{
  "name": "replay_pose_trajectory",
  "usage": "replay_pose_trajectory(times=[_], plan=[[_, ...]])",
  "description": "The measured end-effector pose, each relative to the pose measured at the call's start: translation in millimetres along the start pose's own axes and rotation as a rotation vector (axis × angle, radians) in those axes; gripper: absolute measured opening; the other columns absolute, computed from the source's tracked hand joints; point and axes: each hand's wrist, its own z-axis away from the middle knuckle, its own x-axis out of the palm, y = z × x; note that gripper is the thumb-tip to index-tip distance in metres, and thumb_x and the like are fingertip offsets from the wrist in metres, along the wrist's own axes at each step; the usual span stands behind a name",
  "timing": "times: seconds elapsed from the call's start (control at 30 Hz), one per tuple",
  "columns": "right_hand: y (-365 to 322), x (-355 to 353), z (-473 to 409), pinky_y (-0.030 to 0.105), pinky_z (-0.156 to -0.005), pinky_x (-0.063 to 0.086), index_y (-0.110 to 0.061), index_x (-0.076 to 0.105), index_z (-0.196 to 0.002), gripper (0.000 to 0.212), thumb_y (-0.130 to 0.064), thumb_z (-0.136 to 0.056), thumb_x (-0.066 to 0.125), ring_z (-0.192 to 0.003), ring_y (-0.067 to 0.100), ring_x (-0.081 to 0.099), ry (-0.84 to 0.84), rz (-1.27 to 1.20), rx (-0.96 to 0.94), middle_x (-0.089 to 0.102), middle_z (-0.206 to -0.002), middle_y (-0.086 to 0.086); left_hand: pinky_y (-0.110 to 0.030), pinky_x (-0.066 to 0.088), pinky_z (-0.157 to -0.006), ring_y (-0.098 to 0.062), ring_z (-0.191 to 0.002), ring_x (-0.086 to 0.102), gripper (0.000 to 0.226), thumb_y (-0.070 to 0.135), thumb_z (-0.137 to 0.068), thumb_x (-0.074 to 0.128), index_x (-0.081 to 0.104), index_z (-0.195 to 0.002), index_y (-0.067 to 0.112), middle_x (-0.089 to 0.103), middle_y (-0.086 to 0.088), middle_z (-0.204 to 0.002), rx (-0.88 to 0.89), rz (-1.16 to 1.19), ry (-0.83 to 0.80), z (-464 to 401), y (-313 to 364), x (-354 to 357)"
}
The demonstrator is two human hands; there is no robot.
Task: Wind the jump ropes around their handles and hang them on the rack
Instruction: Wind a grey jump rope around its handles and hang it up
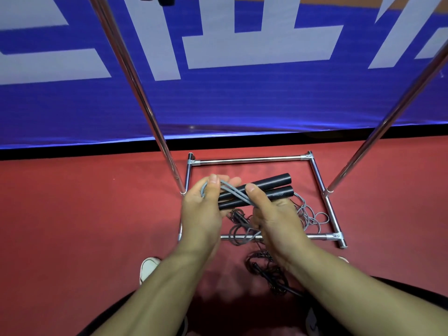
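Two black handles (269, 187) of a jump rope lie side by side in my hands, above the rack's base. My left hand (206, 209) grips their left ends, with a loop of grey rope (232, 192) under its thumb. My right hand (274, 214) holds the handles from below, thumb on top, and the grey rope crosses them in a couple of turns. The loose remainder of the grey rope (312, 217) hangs to the floor in coils. A dark jump rope (264, 270) lies tangled on the floor below my hands.
The chrome rack (249, 160) has a rectangular base on the red floor and two slanting uprights (145, 103), (392, 122) rising past my view. A blue banner with white shapes (242, 98) stands behind it. My shoe (148, 267) is at lower left.
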Motion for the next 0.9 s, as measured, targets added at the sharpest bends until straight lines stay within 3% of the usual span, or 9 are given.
replay_pose_trajectory(times=[0.2, 0.27, 0.33, 0.4, 0.5, 0.67, 0.77, 0.83, 0.9], plan=[[8, 0, 6, 0.027, -0.047, 0.029, 0.001, 0.071, -0.082, 0.041, -0.04, -0.083, 0.066, -0.042, 0.011, 0.019, -0.049, -0.067, 0.104, 0.019, -0.044, -0.008, -0.052, 0.059, -0.077, -0.025, -0.081, 0.074, 0.013, 0.024, -0.103, 0.048, 0.061, -0.101, 0.026, 0.076, -0.003, -0.082, 0.197, -0.195, 0.048, 1, -6, -2], [7, 0, 8, 0.029, -0.049, 0.03, -0.013, 0.065, -0.057, 0.044, -0.045, -0.087, 0.063, -0.043, 0.013, 0.019, -0.108, -0.046, 0.085, 0.02, -0.044, -0.005, -0.049, 0.061, -0.066, -0.021, -0.077, 0.074, 0.012, 0.024, -0.103, 0.047, 0.058, -0.099, 0.027, 0.075, 0.003, -0.076, 0.229, -0.203, 0.063, 2, -3, -2], [10, -1, 12, 0.029, -0.052, 0.032, -0.021, 0.047, -0.055, 0.053, -0.058, -0.092, 0.052, -0.047, 0.017, 0.025, -0.227, 0.122, 0.041, 0.027, -0.048, -0.001, -0.044, 0.061, -0.057, -0.018, -0.071, 0.073, 0.013, 0.022, -0.103, 0.047, 0.055, -0.097, 0.03, 0.073, 0.004, -0.072, 0.254, -0.183, 0.11, 1, 2, -3], [20, -3, 20, 0.03, -0.059, 0.038, -0.022, 0.05, -0.078, 0.047, -0.065, -0.09, 0.036, -0.056, 0.015, 0.039, -0.413, 0.483, -0.102, 0.045, -0.059, -0.008, -0.046, 0.06, -0.057, -0.022, -0.068, 0.073, 0.013, 0.023, -0.103, 0.047, 0.055, -0.096, 0.03, 0.074, -0.004, -0.073, 0.265, -0.184, 0.155, -3, 3, -5], [39, -8, 29, 0.037, -0.08, 0.046, -0.016, 0.047, -0.119, 0.036, -0.043, -0.1, 0.035, -0.081, 0.008, 0.052, -0.651, 0.804, -0.271, 0.057, -0.091, -0.01, -0.037, 0.058, -0.049, -0.022, -0.062, 0.071, 0.01, 0.027, -0.103, 0.046, 0.055, -0.1, 0.025, 0.074, -0.007, -0.072, 0.163, -0.142, 0.155, -2, 4, -5], [29, -9, 10, 0.012, -0.072, 0.041, -0.031, 0.057, -0.095, 0.019, -0.015, -0.102, 0.048, -0.072, -0.012, 0.052, -0.711, 0.858, -0.119, 0.055, -0.075, -0.036, -0.034, 0.056, -0.044, -0.02, -0.054, 0.067, 0.016, 0.025, -0.104, 0.044, 0.058, -0.1, 0.018, 0.074, -0.007, -0.071, 0.099, -0.101, 0.029, 11, 10, -6], [28, -27, -10, 0.028, -0.104, 0.043, -0.018, 0.054, -0.133, 0.032, -0.022, -0.102, 0.049, -0.103, -0.009, 0.046, -0.67, 0.992, -0.081, 0.05, -0.107, -0.034, -0.033, 0.055, -0.045, -0.023, -0.053, 0.067, 0.016, 0.026, -0.103, 0.045, 0.059, -0.098, 0.021, 0.074, -0.008, -0.073, 0.154, -0.162, -0.038, 15, 7, -10], [14, -41, -17, 0.041, -0.095, 0.048, -0.015, 0.057, -0.128, 0.036, -0.008, -0.092, 0.057, -0.104, 0.008, 0.055, -0.596, 0.916, -0.236, 0.059, -0.108, -0.016, -0.041, 0.058, -0.057, -0.027, -0.063, 0.069, 0.013, 0.03, -0.102, 0.048, 0.06, -0.099, 0.026, 0.075, -0.008, -0.074, 0.237, -0.255, -0.042, 16, 4, -13], [-3, -46, -20, 0.036, -0.073, 0.052, -0.019, 0.061, -0.106, 0.034, 0.002, -0.08, 0.06, -0.085, 0.013, 0.064, -0.492, 0.86, -0.379, 0.065, -0.093, -0.007, -0.035, 0.057, -0.061, -0.021, -0.063, 0.07, 0.011, 0.025, -0.103, 0.047, 0.058, -0.1, 0.024, 0.075, -0.003, -0.07, 0.283, -0.276, -0.017, 15, 3, -15]])
